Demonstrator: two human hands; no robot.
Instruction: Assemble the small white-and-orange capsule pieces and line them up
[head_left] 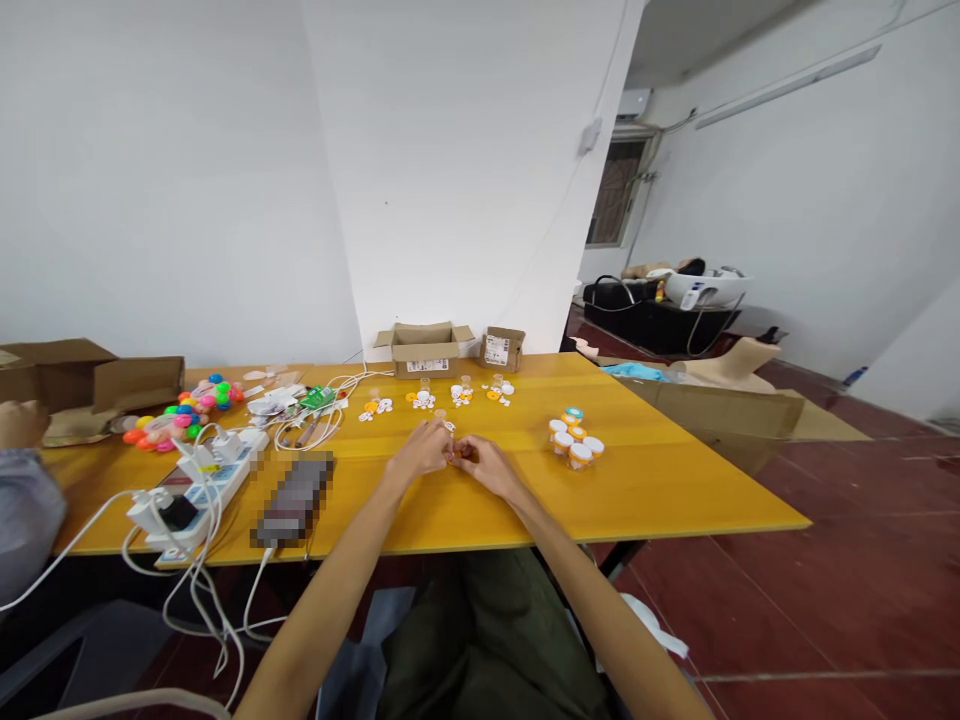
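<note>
My left hand [426,448] and my right hand [484,464] meet over the table near its front middle. The fingers of both are closed around small parts, mostly hidden; a bit of white shows at the left fingertips. Just behind my left hand stands a small clear cup [440,414]. Farther back, small clear cups stand in a row, among them one cup [466,382], with white discs [385,405] and orange rings [371,407] lying in little groups before them. To the right of my right hand, several clear jars with white-and-orange lids [580,456] are grouped; one lid is teal [574,413].
An open cardboard box [422,352] and a smaller box [502,350] stand against the wall. Leftward lie a phone [294,500], a power strip [214,490] with tangled cables, a green circuit board [318,398] and coloured balls [169,428]. Another person's arm [22,425] is at far left.
</note>
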